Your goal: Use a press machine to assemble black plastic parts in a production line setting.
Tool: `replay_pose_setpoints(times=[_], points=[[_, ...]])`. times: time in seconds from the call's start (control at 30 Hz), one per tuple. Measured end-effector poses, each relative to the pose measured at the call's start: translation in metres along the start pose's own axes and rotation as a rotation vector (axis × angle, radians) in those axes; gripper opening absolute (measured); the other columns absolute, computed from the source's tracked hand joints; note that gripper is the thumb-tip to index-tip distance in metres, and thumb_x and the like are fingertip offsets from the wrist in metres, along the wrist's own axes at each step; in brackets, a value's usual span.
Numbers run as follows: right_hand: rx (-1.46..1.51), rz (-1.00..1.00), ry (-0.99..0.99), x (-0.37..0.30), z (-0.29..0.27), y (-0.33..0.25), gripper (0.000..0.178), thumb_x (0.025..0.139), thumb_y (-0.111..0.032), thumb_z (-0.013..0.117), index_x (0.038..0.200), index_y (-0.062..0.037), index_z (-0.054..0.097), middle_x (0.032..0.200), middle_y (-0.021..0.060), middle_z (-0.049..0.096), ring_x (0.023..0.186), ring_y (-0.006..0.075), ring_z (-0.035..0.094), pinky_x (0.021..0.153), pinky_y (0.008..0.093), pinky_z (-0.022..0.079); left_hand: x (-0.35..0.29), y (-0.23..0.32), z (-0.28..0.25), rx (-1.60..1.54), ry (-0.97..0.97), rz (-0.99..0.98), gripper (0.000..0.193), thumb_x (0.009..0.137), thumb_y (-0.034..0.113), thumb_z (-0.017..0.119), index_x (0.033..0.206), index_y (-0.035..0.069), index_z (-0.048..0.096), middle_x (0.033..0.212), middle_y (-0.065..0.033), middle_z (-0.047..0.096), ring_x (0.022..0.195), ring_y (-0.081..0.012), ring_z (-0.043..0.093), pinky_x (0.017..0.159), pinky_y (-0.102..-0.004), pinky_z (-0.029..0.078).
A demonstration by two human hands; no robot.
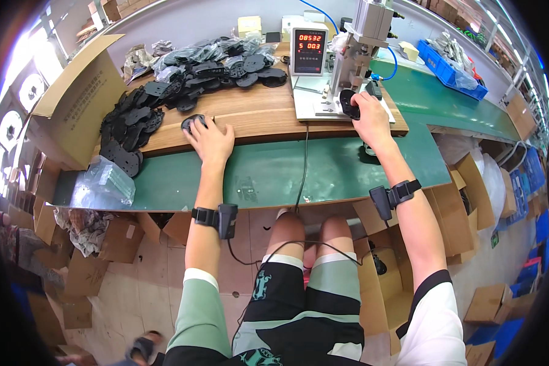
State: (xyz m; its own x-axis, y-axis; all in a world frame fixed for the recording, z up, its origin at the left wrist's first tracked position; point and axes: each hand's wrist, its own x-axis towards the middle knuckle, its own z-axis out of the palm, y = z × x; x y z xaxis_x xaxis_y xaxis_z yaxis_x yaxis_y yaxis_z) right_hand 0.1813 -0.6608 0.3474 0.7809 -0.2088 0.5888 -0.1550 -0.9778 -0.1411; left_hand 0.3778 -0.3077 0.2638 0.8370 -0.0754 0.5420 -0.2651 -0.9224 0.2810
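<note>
My right hand (372, 119) grips a black plastic part (349, 104) between thumb and fingers. It holds that part at the front of a small bench press (354, 67), over its white base plate. On the left, my left hand (211, 140) rests with its fingers spread on another black plastic part (192, 122), which lies on the wooden board (256, 116); the thumb stands apart from it. A large heap of similar black plastic parts (204, 76), some in clear bags, spreads behind and to the left of that hand.
A counter with a red display (310, 50) stands left of the press. An open cardboard box (79, 110) and a clear plastic bag (107, 183) are at the left of the green table (256, 177). A blue bin (448, 72) sits far right. A cable (303, 165) hangs over the front edge.
</note>
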Motion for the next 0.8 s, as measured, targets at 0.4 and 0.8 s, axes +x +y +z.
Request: replay_pose_setpoints(times=[0.4,0.8], points=[[0.033,-0.019,-0.034,-0.003,-0.009,0.004,0.038,0.072,0.004,0.078,0.106,-0.0072,0.064,0.109,0.0099,0.067,0.108,0.0349,0.065,0.092,0.0464,0.057,-0.017,0.034,-0.012,-0.477,-0.042,0.527,0.026,0.105,0.013,0.061,0.129,0.006,0.067,0.133,-0.0199,0.068,0.125,-0.0412,0.064,0.107,-0.0484,0.050],[0.172,-0.035,-0.015,0.007,-0.041,0.018,0.020,0.086,-0.006,0.070,0.106,-0.0048,0.068,0.104,0.0136,0.070,0.103,0.0374,0.070,0.089,0.0491,0.057,-0.027,0.055,-0.030,-0.617,-0.002,0.379,0.026,0.102,0.003,0.055,0.127,-0.001,0.059,0.122,-0.0250,0.067,0.108,-0.0467,0.066,0.093,-0.0536,0.056]])
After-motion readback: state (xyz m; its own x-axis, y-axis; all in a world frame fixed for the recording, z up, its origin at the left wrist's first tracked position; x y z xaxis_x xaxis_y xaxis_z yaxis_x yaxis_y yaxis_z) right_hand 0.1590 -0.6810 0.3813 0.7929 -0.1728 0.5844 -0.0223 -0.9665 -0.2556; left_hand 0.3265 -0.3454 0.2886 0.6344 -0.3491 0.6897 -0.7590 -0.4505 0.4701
